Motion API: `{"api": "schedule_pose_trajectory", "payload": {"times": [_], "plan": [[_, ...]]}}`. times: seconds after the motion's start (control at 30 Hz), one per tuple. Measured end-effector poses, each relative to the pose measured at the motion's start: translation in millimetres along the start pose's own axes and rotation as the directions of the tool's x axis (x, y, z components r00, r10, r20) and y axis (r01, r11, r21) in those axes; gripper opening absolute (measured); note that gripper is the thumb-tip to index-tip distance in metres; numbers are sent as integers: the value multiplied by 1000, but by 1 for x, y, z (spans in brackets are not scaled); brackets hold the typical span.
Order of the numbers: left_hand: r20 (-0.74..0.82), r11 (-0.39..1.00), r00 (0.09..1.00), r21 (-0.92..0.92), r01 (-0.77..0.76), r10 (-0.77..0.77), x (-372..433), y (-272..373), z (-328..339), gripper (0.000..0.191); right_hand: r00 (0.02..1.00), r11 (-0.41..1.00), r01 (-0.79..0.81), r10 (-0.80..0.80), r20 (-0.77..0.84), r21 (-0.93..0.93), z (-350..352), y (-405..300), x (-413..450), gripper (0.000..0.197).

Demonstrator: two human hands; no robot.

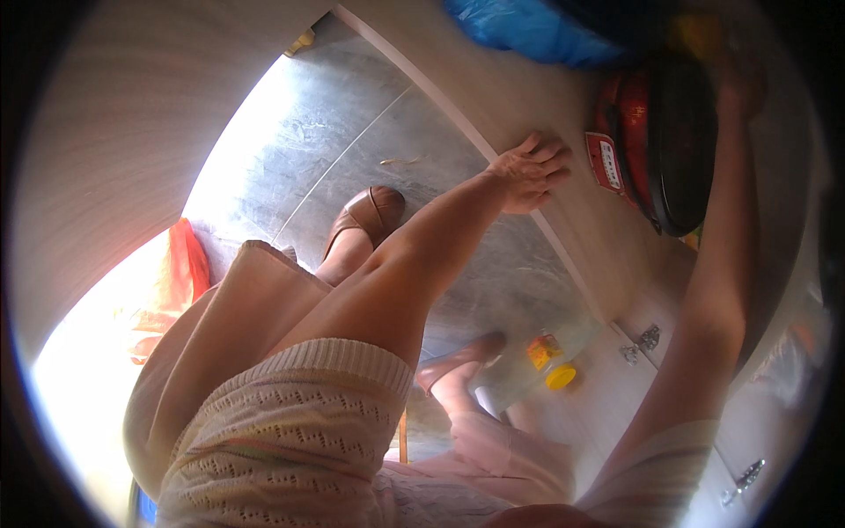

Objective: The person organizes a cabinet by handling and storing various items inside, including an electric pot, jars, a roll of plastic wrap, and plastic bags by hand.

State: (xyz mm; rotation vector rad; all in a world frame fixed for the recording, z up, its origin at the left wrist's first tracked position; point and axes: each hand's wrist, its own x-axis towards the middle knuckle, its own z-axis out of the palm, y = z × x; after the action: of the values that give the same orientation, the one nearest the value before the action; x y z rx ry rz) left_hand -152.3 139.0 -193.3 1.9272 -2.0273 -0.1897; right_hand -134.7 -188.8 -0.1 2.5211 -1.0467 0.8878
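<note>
My left hand rests on the front edge of a pale wooden cabinet shelf, fingers spread and holding nothing. My right hand reaches deep into the dark of the cabinet, past a red and black lidded vessel with a red and white label that bears writing. Beside the right fingers is a blurred yellow thing; whether they grip it is too dark to tell. A blue plastic bag lies on the same shelf.
On the grey tiled floor lies a clear jar with a yellow lid. Cabinet doors with metal hinges stand at the right, a large pale panel at the left. An orange-red plastic bag is near my knee.
</note>
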Motion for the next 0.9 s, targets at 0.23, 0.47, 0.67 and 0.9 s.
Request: {"api": "schedule_pose_trajectory", "payload": {"times": [0.23, 0.47, 0.67, 0.9], "plan": [[-18, 1000, 1000, 4, -2, 2, 2, 1, -6, 43, 917, 908, -276, 150, 370, 315, -13, -34, -21, 44], [-20, 1000, 1000, -31, 6, -7, -11, -5, -1, 46, 869, 770, -310, -9, 495, 558, -128, -70, -174, 33], [19, 998, 999, 59, -39, 38, 8, 0, 7, 49, 642, 905, -329, 3, 767, 271, -257, 26, -343, 46], [98, 992, 994, 122, 32, -44, 4, 3, -8, 44, 214, 919, -358, 254, 943, -166, -314, 93, -494, 90]]}}
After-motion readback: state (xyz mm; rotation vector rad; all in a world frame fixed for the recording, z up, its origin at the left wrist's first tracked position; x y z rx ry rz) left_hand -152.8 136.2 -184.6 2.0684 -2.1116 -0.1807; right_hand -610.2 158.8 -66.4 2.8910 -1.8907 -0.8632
